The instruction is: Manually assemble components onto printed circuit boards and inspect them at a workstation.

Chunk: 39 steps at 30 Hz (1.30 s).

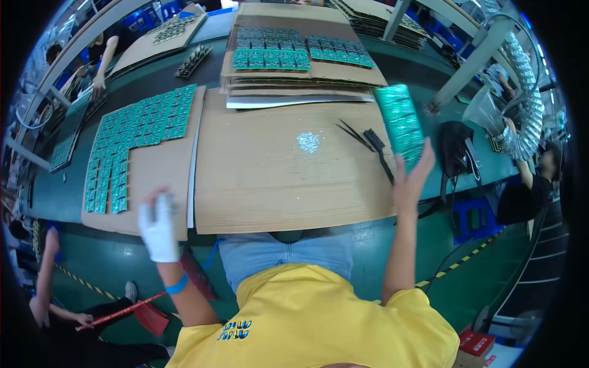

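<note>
My right hand (412, 181), bare, grips the lower end of a green circuit board panel (402, 119) and holds it raised over the right edge of the cardboard sheet (276, 178). My left hand (159, 227), in a white glove with a blue band at the wrist, hovers over the near part of the left cardboard (150, 178). Motion smears its fingers, so I cannot see whether they hold anything. Rows of green circuit board panels (144, 119) lie on that left cardboard. Tweezers (356, 135) and a black brush (379, 150) lie near the right hand.
Stacked cardboard sheets (343, 76) at the back bear more green boards (270, 59). A metal post (472, 61) and a silver duct hose (527, 92) stand at the right, near a black bag (454, 150). Other people work at both sides.
</note>
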Each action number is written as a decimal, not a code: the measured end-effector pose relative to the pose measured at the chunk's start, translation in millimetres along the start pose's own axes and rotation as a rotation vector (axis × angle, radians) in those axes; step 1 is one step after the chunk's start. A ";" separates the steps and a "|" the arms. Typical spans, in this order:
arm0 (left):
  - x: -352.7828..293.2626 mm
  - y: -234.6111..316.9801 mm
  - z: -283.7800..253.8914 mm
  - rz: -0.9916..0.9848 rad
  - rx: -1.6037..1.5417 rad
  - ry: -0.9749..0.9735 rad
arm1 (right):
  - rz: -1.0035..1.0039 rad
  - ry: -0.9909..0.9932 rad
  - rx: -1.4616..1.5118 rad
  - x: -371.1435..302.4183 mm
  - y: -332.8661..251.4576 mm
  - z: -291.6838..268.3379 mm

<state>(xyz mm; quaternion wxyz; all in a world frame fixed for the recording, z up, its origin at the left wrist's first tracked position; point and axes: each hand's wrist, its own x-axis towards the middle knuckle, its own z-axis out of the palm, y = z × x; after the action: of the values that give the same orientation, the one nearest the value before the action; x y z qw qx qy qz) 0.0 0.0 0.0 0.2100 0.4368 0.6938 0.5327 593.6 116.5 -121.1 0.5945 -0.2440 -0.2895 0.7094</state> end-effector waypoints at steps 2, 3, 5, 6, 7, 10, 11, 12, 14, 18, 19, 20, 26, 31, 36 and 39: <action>-16.3 32.9 72.6 0.070 -0.320 -0.387 | -0.724 0.352 -1.507 -14.0 20.6 173.8; -23.7 48.4 113.7 0.066 -0.502 -0.547 | -0.693 0.251 -1.468 -18.9 34.2 187.6; -25.6 59.3 150.2 0.056 -0.656 -0.732 | -0.630 0.049 -1.346 -34.3 74.4 217.9; -23.9 50.9 164.1 -0.023 -0.864 -0.829 | -0.609 -0.075 -1.277 -36.9 86.0 226.4; -22.2 53.6 173.0 -0.106 -1.078 -0.917 | -0.608 -0.073 -1.276 -34.4 84.3 226.3; -19.6 70.4 162.5 -0.291 -1.147 -0.958 | -0.476 -0.232 -1.429 -27.3 64.7 226.5; -19.9 73.7 160.3 -0.385 -1.182 -0.975 | -0.472 -0.232 -1.430 -25.5 55.9 222.3; -22.0 70.5 158.4 -0.383 -1.180 -0.958 | -0.502 -0.147 -1.494 -21.8 44.3 216.5; -26.1 55.4 161.5 -0.320 -1.189 -0.873 | -0.583 0.180 -1.619 -12.6 27.6 194.9; -28.8 32.9 174.7 -0.126 -1.061 -0.778 | -0.454 0.667 -2.093 5.6 4.7 134.9; -30.5 30.4 175.3 -0.048 -0.988 -0.752 | -0.429 0.638 -2.103 9.1 -2.5 123.9; -31.3 29.6 174.9 -0.060 -0.984 -0.745 | -0.406 0.605 -2.112 12.7 -6.4 117.1; -38.5 29.6 175.1 0.058 -0.850 -0.651 | -0.546 0.479 -1.650 5.8 20.9 185.0; -42.6 27.6 172.3 0.060 -0.643 -0.609 | -0.400 -0.029 -1.339 -25.1 81.2 288.1; -45.9 39.1 171.1 -0.069 -0.728 -0.599 | -0.458 -0.129 -1.513 -21.1 91.8 287.8; -43.7 32.1 170.0 0.157 -0.609 -0.591 | -0.472 -0.004 -1.701 -9.0 75.9 252.9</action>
<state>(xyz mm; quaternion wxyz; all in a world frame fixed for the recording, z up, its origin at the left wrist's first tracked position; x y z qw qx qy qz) 164.1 59.9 -36.5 0.4779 0.5402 0.3796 0.5794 367.3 67.6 6.1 0.3419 -0.5364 -0.7634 0.1128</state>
